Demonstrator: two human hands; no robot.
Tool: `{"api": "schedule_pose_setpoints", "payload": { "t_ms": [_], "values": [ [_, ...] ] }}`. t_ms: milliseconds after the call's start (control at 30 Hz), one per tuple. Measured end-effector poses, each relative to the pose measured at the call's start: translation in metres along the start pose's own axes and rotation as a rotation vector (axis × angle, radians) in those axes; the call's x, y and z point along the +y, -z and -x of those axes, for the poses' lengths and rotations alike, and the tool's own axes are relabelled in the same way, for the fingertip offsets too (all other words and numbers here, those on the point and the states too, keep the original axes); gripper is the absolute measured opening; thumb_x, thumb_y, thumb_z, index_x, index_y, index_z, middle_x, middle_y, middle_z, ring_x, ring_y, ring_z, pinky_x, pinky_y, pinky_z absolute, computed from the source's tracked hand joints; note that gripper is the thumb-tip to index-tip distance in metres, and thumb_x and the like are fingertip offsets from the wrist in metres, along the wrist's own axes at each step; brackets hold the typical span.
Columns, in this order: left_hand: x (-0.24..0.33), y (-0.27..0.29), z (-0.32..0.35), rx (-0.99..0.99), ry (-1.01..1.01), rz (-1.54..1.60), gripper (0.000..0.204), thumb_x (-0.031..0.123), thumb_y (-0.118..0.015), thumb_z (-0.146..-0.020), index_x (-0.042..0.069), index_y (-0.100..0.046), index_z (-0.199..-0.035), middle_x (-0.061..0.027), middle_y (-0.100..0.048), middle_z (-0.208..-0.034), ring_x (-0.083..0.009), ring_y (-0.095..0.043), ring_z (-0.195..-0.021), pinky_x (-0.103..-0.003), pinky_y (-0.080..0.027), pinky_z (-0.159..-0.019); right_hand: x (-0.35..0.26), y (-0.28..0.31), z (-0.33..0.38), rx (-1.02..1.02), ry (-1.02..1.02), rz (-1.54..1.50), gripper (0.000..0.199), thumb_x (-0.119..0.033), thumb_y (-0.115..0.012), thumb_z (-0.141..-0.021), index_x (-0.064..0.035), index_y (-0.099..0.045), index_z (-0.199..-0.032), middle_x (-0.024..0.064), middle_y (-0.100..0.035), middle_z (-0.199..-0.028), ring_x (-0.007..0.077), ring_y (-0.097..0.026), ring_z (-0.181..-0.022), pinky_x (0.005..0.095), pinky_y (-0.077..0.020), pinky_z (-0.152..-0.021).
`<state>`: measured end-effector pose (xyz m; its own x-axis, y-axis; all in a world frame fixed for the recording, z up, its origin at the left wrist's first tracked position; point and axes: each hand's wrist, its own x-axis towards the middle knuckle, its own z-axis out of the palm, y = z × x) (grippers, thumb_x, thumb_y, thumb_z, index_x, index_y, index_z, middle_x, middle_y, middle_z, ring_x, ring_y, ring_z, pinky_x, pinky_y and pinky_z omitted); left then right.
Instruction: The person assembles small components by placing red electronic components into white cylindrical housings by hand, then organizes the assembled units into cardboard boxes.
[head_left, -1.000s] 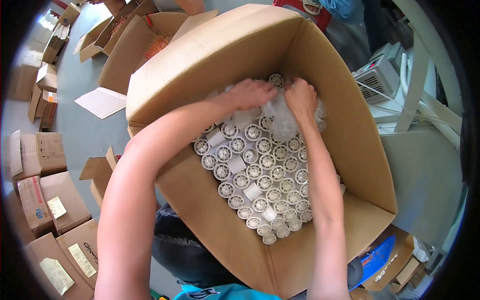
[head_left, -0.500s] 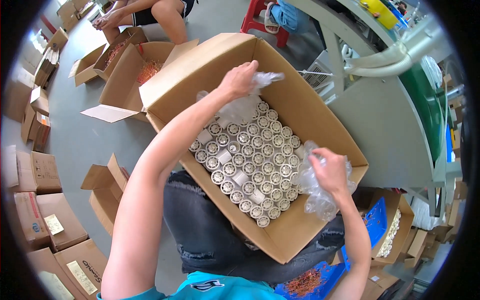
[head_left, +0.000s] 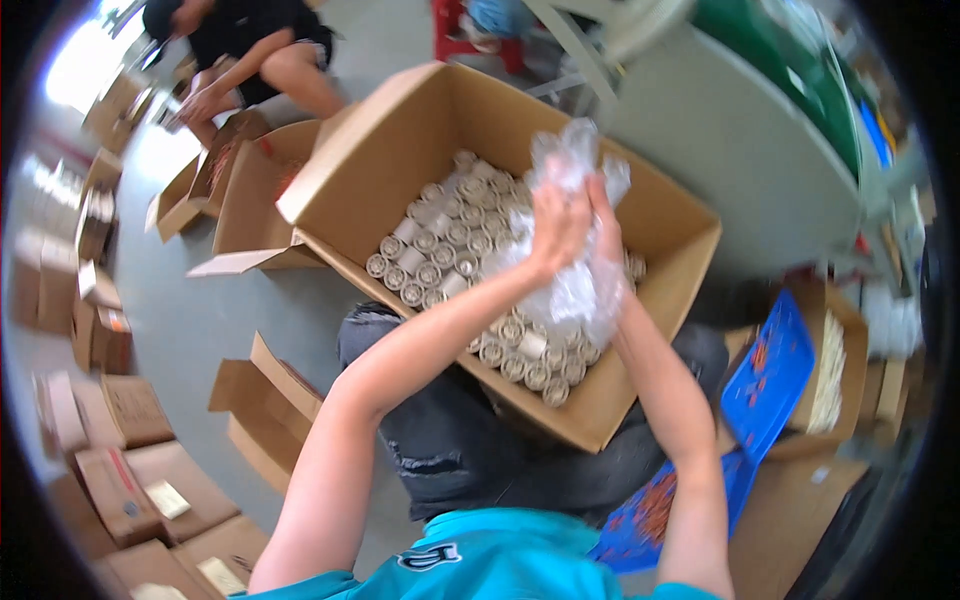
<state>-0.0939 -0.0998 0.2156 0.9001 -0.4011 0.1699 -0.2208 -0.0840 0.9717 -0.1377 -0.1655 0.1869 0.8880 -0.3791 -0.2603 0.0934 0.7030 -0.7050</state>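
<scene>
A large open cardboard box (head_left: 390, 165) stands tilted in front of my lap. Inside, many small off-white round plastic parts (head_left: 412, 293) are packed side by side, most with their ring-shaped ends up and a few lying on their sides. Over them, my left hand (head_left: 560, 228) and my right hand (head_left: 606, 225) are close together, gathering a crumpled clear plastic bag (head_left: 573, 303) between them. Some of the bag sticks up past the fingertips, and the rest hangs over the parts and hides several of them. Motion blurs the fingers slightly.
At the upper left a person (head_left: 265, 60) sits by open boxes (head_left: 255, 205) of orange-red pieces. A smaller open box (head_left: 265, 405) is on the floor at left, near stacked cartons (head_left: 125, 490). Blue trays (head_left: 770, 360) lie at right, below a grey machine panel (head_left: 700, 150).
My hands were apart, each on a portion of the clear plastic. Now they have come together over the box's right half, bunching it up. The view has shifted.
</scene>
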Motion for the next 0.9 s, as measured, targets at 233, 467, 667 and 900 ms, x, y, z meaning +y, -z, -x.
{"api": "schedule_pose_setpoints", "payload": {
  "t_ms": [233,467,667,900],
  "values": [
    [0.008,-0.022,0.008,-0.082,-0.166,-0.14,0.046,0.04,-0.04,-0.094,-0.001,-0.059,-0.104,-0.0211,-0.043,-0.12,-0.0395,-0.038,-0.111,-0.051,-0.024,-0.096,-0.028,-0.013,0.025,0.299,0.064,0.233,0.028,-0.029,-0.065,-0.083,-0.0008,-0.066,-0.087,0.0058,-0.065,-0.085,0.012,-0.06,-0.071,0.0288,-0.049,-0.062],
    [0.025,-0.024,0.026,-0.175,-0.526,-0.439,0.045,0.031,-0.054,-0.085,0.008,-0.052,-0.124,-0.0256,-0.032,-0.133,-0.0399,-0.03,-0.124,-0.05,-0.026,-0.097,-0.035,0.003,0.013,-0.389,0.067,-0.465,0.016,-0.016,-0.06,-0.08,-0.0022,-0.059,-0.072,0.0048,-0.058,-0.07,0.0152,-0.057,-0.063,0.033,-0.0475,-0.056],
    [0.043,-0.019,0.042,-0.09,-0.754,-0.846,0.057,0.04,-0.062,-0.082,0.015,-0.05,-0.131,-0.0219,-0.024,-0.143,-0.04,-0.026,-0.129,-0.05,-0.021,-0.105,-0.027,0.012,0.0,-0.093,0.423,-0.036,0.016,-0.018,-0.06,-0.08,-0.0029,-0.06,-0.075,0.0045,-0.059,-0.069,0.015,-0.057,-0.062,0.0329,-0.0468,-0.056],
    [-0.024,-0.03,0.031,-0.233,0.008,0.172,0.057,0.043,-0.049,-0.093,0.001,-0.04,-0.131,-0.013,-0.044,-0.122,-0.0253,-0.047,-0.113,-0.038,-0.041,-0.094,-0.023,0.021,-0.005,0.235,0.788,0.363,0.016,-0.019,-0.06,-0.081,-0.0038,-0.061,-0.077,0.0041,-0.06,-0.067,0.0148,-0.056,-0.062,0.0328,-0.046,-0.057]
  ]
}}
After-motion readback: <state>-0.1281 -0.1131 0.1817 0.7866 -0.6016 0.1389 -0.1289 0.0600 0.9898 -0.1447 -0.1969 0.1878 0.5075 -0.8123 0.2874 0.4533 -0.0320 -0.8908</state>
